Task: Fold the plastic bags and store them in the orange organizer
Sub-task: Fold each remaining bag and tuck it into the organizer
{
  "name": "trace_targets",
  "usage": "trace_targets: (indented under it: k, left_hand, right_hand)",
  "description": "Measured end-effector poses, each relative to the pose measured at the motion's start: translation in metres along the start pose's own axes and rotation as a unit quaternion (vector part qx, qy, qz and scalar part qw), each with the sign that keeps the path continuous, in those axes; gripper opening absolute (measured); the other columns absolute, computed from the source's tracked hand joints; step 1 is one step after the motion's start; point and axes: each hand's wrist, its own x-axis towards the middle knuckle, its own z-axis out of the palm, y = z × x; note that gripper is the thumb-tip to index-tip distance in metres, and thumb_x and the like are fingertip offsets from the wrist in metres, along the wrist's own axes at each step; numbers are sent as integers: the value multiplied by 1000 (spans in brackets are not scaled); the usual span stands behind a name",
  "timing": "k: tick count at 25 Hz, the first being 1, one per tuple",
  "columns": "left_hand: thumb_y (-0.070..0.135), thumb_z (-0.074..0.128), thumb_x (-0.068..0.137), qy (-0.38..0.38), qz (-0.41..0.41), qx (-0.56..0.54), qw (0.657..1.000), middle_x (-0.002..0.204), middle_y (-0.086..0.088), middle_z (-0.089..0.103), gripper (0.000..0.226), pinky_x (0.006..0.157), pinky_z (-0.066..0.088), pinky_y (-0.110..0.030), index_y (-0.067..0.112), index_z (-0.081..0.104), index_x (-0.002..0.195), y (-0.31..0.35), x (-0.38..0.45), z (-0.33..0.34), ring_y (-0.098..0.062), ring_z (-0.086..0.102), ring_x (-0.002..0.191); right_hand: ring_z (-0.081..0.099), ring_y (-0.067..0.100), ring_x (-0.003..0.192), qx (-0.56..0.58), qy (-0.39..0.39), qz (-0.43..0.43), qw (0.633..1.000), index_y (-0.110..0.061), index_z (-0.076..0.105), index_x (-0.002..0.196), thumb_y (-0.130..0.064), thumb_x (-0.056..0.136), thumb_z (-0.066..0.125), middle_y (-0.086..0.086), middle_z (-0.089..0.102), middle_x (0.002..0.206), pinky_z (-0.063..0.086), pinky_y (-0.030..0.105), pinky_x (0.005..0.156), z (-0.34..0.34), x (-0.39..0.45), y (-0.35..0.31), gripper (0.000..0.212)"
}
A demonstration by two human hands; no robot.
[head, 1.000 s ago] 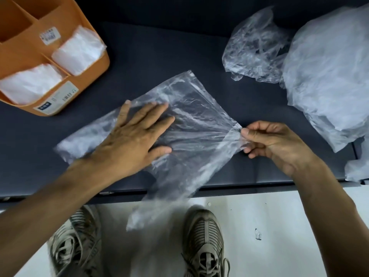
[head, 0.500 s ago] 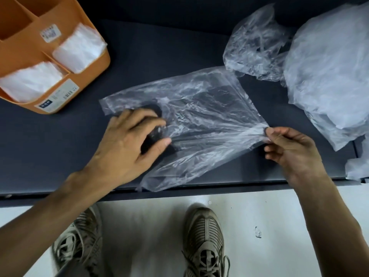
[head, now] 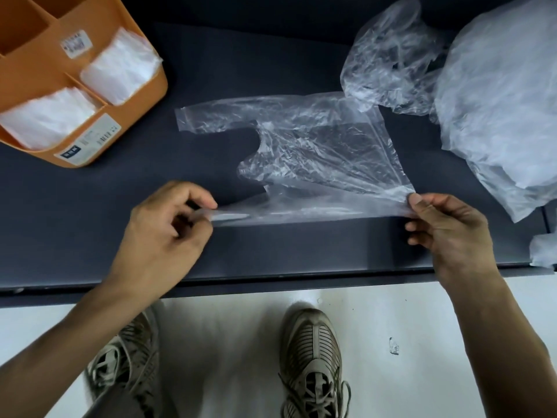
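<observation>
Dark table (head: 271, 251), bag (head: 325, 146) edge taut

- Plastic bag (head: 316, 146): showing clear, crinkled.
- Organizer (head: 99, 86): showing orange, with white labels.
- Folded bags (head: 117, 64) inside: appearing white.
- Table (head: 90, 206): showing dark navy.
- Floor (head: 422, 342): appearing white.
- Shoes (head: 310, 357): showing grey, striped.

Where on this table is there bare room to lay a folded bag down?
Bare table lies between the organizer, the left hand and the spread bag, and along the front edge between both hands. The right side is crowded with loose bags.
</observation>
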Motion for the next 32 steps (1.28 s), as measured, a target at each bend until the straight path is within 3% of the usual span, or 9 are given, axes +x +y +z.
trace_targets:
  k: [6, 11, 15, 17, 21, 24, 28, 30, 32]
  left_hand:
    - [6, 62, 81, 43, 119, 130, 983, 90, 0, 64, 10, 71, 49, -23, 8, 72, 80, -15, -9, -7, -8, 58, 73]
    - [19, 62, 86, 43, 239, 282, 928, 90, -7, 71, 19, 70, 48, -44, 8, 76, 80, -36, -23, -19, -34, 61, 75]
    - [26, 67, 87, 37, 270, 328, 904, 99, -9, 70, 18, 70, 41, -46, 10, 76, 87, -19, -23, -16, -39, 60, 82]
    - [33, 64, 89, -33, 291, 313, 903, 111, -9, 68, 29, 78, 42, -46, 10, 75, 104, -14, -22, -2, -34, 60, 90]
    - [34, 55, 94, -83, 272, 353, 891, 128, -11, 63, 36, 107, 34, -51, 13, 71, 118, -17, -12, 15, -32, 55, 115]
    - [23, 56, 90, 0, 207, 398, 894, 124, -15, 62, 30, 89, 35, -51, 8, 71, 112, -10, -7, 13, -35, 48, 107]
    - [47, 43, 99, -28, 171, 418, 892, 126, -17, 59, 52, 101, 35, -54, 6, 65, 121, -14, -4, 11, -37, 51, 108]
    - [39, 43, 97, -22, 149, 428, 891, 140, -19, 50, 51, 115, 23, -60, 5, 57, 133, -18, 4, 9, -41, 47, 124]
    - [25, 49, 94, 7, 145, 417, 897, 141, -20, 50, 44, 107, 30, -58, 5, 57, 133, -15, 11, 8, -42, 45, 122]
  right_hand:
    - [57, 9, 46, -55, -19, 14, 998, -13, 67, 88, -7, 87, 74, 0, 68, 63, 47, 21, 41, -1, -4, 4, 9]
    - [56, 14, 47, -214, -75, 51, 973, -14, 64, 98, -13, 87, 77, 2, 67, 58, 48, 27, 45, -3, -15, 3, 17]
    - [55, 18, 64, -446, 40, -289, 846, -17, 63, 82, -25, 89, 73, -6, 61, 72, 42, 29, 65, 13, -43, 8, 15]
    - [57, 20, 75, -421, -48, -418, 803, -13, 68, 89, -26, 89, 69, -1, 64, 88, 46, 35, 72, 23, -49, 19, 13]
    - [63, 18, 83, -415, -136, -458, 775, -15, 74, 92, -37, 93, 61, -2, 71, 93, 49, 40, 78, 41, -66, 38, 26]
    - [61, 8, 83, -307, -191, -468, 806, -10, 75, 90, -29, 97, 58, -3, 72, 90, 50, 34, 80, 47, -78, 35, 26]
    - [58, 24, 114, -401, -86, -439, 799, -12, 73, 110, -32, 99, 51, 3, 65, 127, 44, 43, 93, 44, -54, 34, 31]
    - [60, 28, 106, -459, -55, -427, 777, -15, 73, 110, -35, 99, 48, 1, 66, 125, 41, 42, 88, 43, -52, 39, 34]
    - [61, 27, 92, -458, -53, -449, 765, -18, 76, 100, -35, 98, 51, -2, 71, 107, 38, 38, 80, 45, -58, 42, 30]
